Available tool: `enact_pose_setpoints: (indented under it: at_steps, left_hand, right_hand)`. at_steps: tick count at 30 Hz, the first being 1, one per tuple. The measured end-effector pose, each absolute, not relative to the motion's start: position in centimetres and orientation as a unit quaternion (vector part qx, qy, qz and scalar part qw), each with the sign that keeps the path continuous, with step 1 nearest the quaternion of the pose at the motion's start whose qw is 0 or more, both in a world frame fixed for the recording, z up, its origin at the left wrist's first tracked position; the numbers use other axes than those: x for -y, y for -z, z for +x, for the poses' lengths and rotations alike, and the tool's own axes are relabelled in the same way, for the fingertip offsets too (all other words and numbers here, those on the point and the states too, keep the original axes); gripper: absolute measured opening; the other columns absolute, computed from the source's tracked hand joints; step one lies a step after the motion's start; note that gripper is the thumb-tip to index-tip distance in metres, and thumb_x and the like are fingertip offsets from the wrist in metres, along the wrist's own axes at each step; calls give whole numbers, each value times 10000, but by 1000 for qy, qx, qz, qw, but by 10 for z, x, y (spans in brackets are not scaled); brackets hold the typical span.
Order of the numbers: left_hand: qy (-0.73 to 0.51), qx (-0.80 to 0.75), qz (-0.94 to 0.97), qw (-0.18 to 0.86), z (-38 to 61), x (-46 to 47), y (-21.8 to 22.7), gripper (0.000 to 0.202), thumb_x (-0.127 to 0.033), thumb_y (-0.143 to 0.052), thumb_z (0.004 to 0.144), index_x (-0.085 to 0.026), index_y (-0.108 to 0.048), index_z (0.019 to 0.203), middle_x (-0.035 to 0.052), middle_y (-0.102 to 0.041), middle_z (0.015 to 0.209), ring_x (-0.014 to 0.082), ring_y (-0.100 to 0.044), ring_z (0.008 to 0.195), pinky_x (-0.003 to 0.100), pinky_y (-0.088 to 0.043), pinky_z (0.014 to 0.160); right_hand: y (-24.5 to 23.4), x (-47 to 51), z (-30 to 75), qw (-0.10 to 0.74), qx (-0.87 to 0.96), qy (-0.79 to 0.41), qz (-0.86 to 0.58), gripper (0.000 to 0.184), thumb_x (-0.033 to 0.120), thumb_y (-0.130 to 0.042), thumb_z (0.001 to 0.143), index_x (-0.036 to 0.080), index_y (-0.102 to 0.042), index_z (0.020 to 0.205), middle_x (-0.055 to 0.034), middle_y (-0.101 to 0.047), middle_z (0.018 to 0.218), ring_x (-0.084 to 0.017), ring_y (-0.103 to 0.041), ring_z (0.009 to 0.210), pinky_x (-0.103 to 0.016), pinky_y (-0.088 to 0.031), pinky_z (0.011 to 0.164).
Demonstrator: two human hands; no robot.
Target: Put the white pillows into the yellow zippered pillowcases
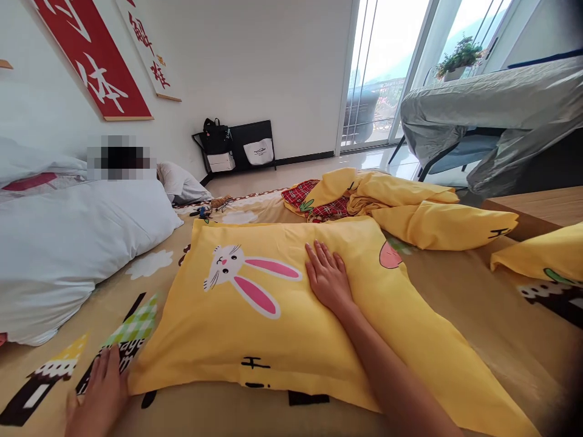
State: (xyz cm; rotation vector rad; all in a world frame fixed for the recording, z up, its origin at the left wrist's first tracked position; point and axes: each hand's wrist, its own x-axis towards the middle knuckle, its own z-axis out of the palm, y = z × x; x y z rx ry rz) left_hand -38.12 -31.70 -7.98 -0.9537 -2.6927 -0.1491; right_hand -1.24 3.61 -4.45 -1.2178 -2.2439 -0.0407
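A yellow pillow (195, 340) printed with a white rabbit lies on the bed in front of me, its case stretching loose and flat toward the lower right. My right hand (330, 276) rests on top of it, palm down with fingers extended, just right of the rabbit's ears. At the lower left, my left hand (101, 388) lies on the patterned bed sheet (455, 297), beside the pillow's near left corner. Its fingers point forward and hold nothing; whether it touches the corner I cannot tell.
White bedding (91, 243) fills the left side, with a person's blurred head behind it. Crumpled yellow cloth (410, 209) lies at the far right of the bed, and another yellow piece (546, 249) nearer. A covered table (492, 91) and a black rack (252, 136) stand beyond.
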Motion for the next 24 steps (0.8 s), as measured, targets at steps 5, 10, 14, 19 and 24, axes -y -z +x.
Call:
enact_pose_setpoints:
  at_steps: [5,10,14,19,24]
  left_hand:
    - [151,839,-477,213,-323,198,-38,642,-492,-189,897,-353,-105,1518,-39,-248,1573,237,-271,1435,509,-243,1148]
    - [142,758,-625,117,-240,6,-110,642,-545,-301,925,-172,-403,1438,101,-305,1550,308,-213,1446,556,-98,1167]
    - [135,755,-641,5,-196,-62,-48,646,-568,-277,937,-172,-444,1419,152,-415,1482,311,-326,1400,568,-155,1150]
    - [144,764,-629,31,-193,-51,23,663,-552,-209,949,-161,-388,1454,178,-361,1506,289,-297,1418,547,-105,1164]
    - [119,768,-628,31,-198,-52,16,672,-558,-194,946,-162,-397,1449,184,-384,1491,294,-312,1409,563,-119,1155]
  right_hand:
    - [43,-35,-14,284,838,28,-464,513,323,-242,996,237,-307,1498,-63,-315,1533,-197,-263,1421,-435,-190,1136]
    - [42,-33,-8,253,842,37,-475,511,322,-231,995,227,-331,1487,-50,-323,1529,-184,-266,1419,-424,-205,1138]
    - [45,-26,3,222,848,50,-479,509,319,-225,995,210,-356,1475,-42,-313,1533,-181,-284,1411,-409,-211,1133]
    - [3,-37,-7,173,873,54,-454,465,320,-273,982,196,-515,1360,-95,-505,1411,-234,-453,1289,-433,-287,1056]
    - [-50,-84,-52,152,862,12,-484,451,272,-256,975,109,-632,1164,-178,-627,1217,-283,-499,1201,-440,-289,1022]
